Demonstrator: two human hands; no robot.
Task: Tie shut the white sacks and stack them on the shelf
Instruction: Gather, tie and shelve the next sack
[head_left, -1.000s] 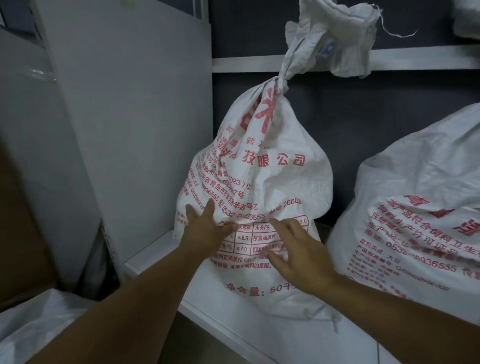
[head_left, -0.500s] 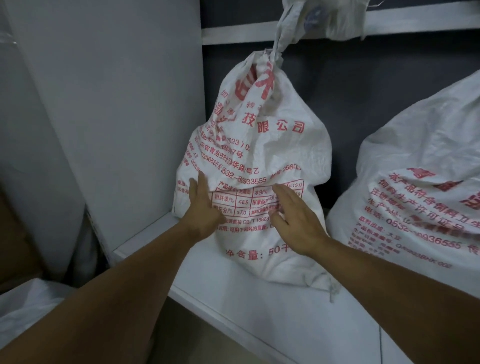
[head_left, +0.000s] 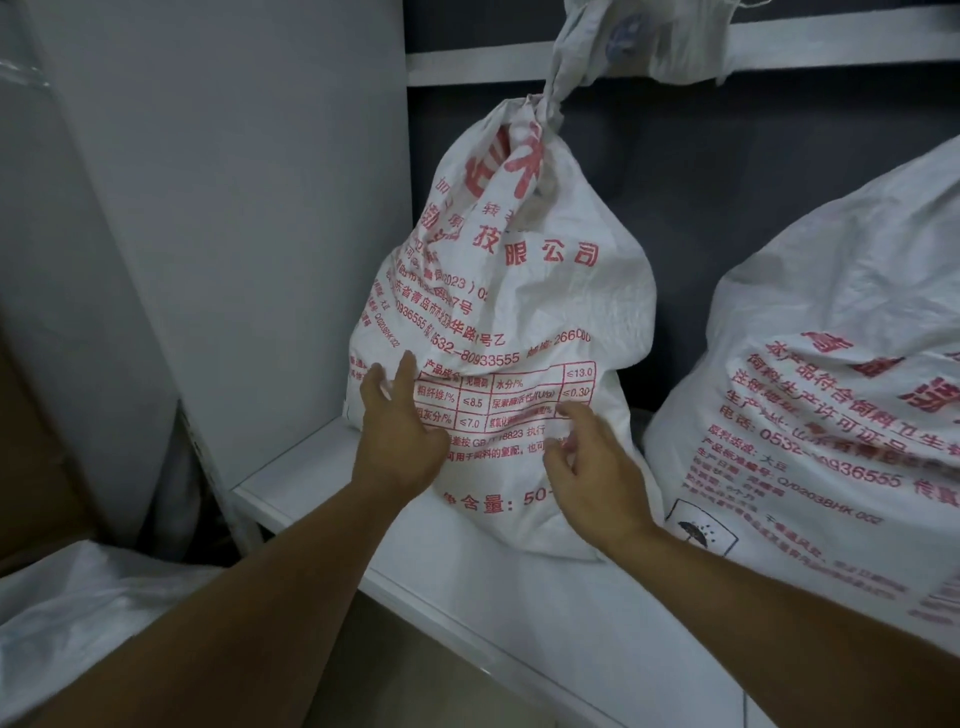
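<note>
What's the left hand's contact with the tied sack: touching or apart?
Cannot tell. Head view: left hand, fingers straight, overlaps the tied sack, but blur hides contact or gap.

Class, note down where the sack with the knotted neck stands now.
Head view, centre: the knotted sack stands upright at the left end of the shelf, beside the white side panel, a second sack to its right.
</note>
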